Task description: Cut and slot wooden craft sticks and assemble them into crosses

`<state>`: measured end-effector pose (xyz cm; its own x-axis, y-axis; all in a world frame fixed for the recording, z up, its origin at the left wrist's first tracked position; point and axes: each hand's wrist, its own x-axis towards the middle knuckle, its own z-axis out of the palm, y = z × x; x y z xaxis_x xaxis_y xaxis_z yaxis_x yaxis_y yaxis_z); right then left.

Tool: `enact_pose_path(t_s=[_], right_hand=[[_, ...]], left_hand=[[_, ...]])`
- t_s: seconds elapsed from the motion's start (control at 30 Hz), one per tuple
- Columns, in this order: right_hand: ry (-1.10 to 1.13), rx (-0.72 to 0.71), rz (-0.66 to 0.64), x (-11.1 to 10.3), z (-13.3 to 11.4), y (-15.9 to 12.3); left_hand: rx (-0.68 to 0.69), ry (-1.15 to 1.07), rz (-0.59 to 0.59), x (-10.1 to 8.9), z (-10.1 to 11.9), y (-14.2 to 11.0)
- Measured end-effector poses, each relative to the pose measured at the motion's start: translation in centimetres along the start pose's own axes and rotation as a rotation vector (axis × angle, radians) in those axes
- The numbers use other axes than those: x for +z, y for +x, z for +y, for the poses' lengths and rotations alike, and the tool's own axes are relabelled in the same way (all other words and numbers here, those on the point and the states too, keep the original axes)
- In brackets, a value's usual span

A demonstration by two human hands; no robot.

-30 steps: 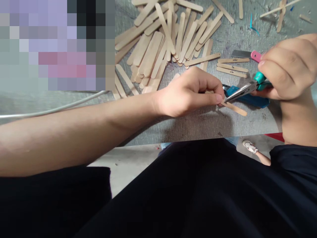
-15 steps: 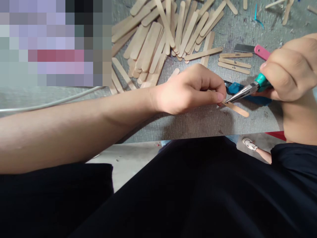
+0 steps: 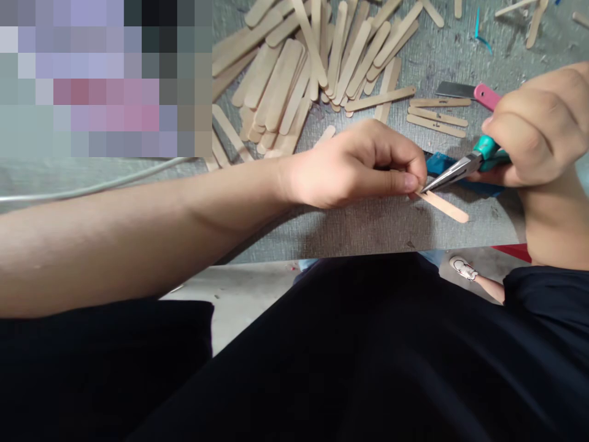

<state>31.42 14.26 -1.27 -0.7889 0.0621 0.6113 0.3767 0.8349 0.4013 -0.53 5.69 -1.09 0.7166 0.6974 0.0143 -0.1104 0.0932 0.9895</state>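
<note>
My left hand (image 3: 363, 166) pinches one end of a wooden craft stick (image 3: 446, 207) between thumb and forefinger, and its rounded free end points to the lower right. Wrapped round the green handles of needle-nose pliers (image 3: 453, 170) is my right hand (image 3: 543, 129). The tips of the pliers meet the stick right beside my left thumb, at a dark mark or notch. A blue tool (image 3: 442, 162), partly hidden, lies on the table behind the pliers. Just beyond are several marked craft sticks (image 3: 437, 116) side by side.
A large heap of craft sticks (image 3: 280, 80) spreads over the grey table (image 3: 368, 230). A blade with a pink handle (image 3: 485, 95) lies near my right hand. Blue strips (image 3: 478, 31) are at the back. A pale cable (image 3: 105, 184) runs along the left, below a blurred-out area.
The craft stick's free end has swung slightly right and down. Both hands keep nearly the same place, with the plier tips still at the stick.
</note>
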Motion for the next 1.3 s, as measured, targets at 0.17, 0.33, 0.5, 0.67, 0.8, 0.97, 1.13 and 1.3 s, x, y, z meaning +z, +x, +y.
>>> enact_pose_path(t_s=[0.17, 0.33, 0.5, 0.67, 0.8, 0.97, 1.13, 1.3], right_hand=[[0.12, -0.023, -0.032, 0.3, -0.1, 0.5], [0.162, -0.034, -0.117, 0.9, 0.1, 0.1], [0.257, 0.21, -0.397, 0.6, -0.3, 0.2], [0.224, 0.33, -0.692, -0.3, -1.1, 1.1], [0.131, 0.382, -0.671, -0.4, -1.3, 1.6], [0.079, 0.368, -0.71, -0.5, -0.8, 1.0], [0.012, 0.365, -0.57, -0.4, -1.0, -0.4], [-0.028, 0.215, -0.224, -1.0, -1.4, -0.2]], left_hand=[[-0.01, 0.046, -0.057, -0.4, 0.1, 0.0], [0.001, 0.058, -0.104, -0.5, -0.1, -0.1], [-0.023, 0.043, -0.124, -0.4, -0.2, -0.3], [0.036, 0.002, -0.108, -0.4, -0.5, -0.1], [0.091, -0.056, -0.107, -0.5, -0.8, 0.1], [0.075, -0.129, -0.051, -0.3, -0.8, 0.2], [0.091, -0.17, -0.003, 0.0, -0.6, 0.1], [0.157, -0.221, 0.025, 0.2, -1.1, 0.0]])
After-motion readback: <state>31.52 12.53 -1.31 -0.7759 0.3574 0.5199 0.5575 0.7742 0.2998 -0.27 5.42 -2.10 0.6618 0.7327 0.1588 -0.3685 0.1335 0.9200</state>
